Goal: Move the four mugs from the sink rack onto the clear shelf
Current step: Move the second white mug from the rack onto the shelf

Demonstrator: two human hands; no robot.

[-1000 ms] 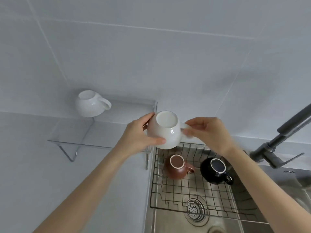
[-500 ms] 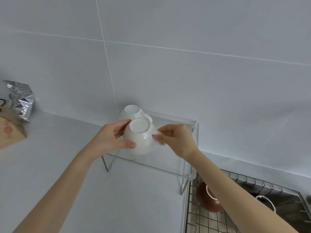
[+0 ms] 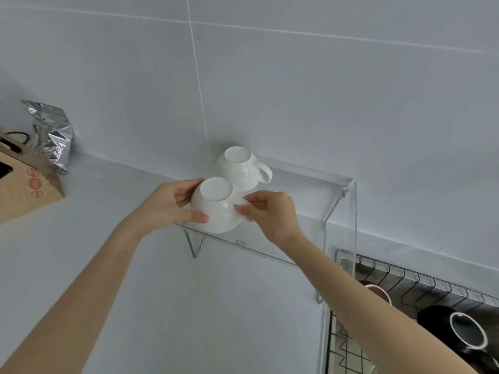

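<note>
Both the left hand (image 3: 172,205) and right hand (image 3: 272,214) clasp the second white mug (image 3: 216,209) at the shelf (image 3: 305,184), one mug (image 3: 240,168) stands just beyond them, and two remain in the rack (image 3: 405,282).

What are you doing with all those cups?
A person is moving mugs from the sink rack to the clear shelf. Both hands hold a white mug upside down at the shelf's front left: the left hand cups its side, the right hand pinches the other side. Another white mug already sits upside down on the shelf behind it. A brown mug and a black mug wait in the rack.
</note>
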